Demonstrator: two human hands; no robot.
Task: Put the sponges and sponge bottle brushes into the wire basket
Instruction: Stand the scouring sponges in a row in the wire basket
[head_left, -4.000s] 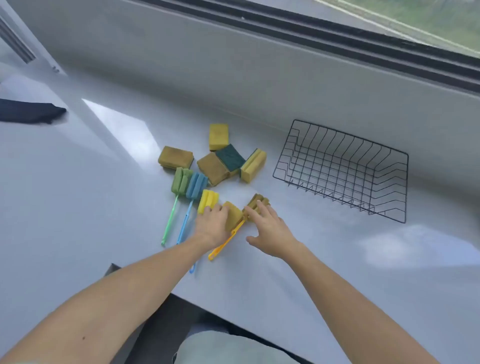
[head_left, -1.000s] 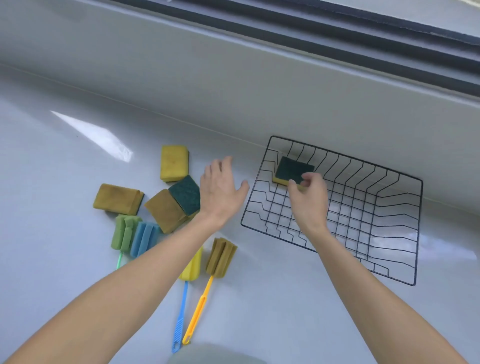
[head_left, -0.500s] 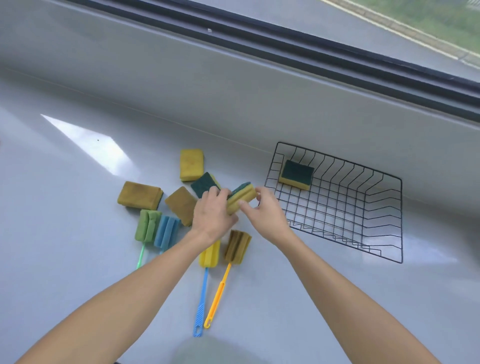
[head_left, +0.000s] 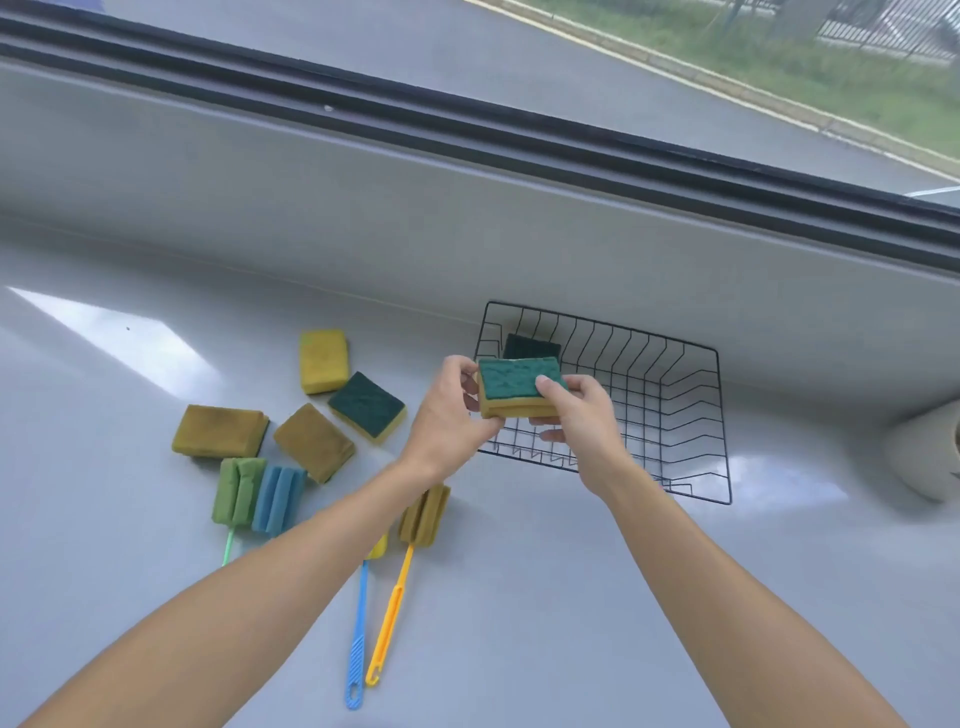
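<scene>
Both hands hold one yellow sponge with a green scouring top above the near left corner of the black wire basket. My left hand grips its left end, my right hand its right end. Another green-topped sponge lies inside the basket, partly hidden behind the held one. On the counter to the left lie several sponges. Sponge bottle brushes lie nearer me: green, blue, ochre with an orange handle, and one with a blue handle partly under my left forearm.
A raised grey sill and window frame run along the back, just behind the basket. A pale round container stands at the right edge of the grey counter.
The held sponge has risen from the counter beside the pile and moved right, over the basket's near left corner. It is now flat with the green side up. Both hands moved with it.
</scene>
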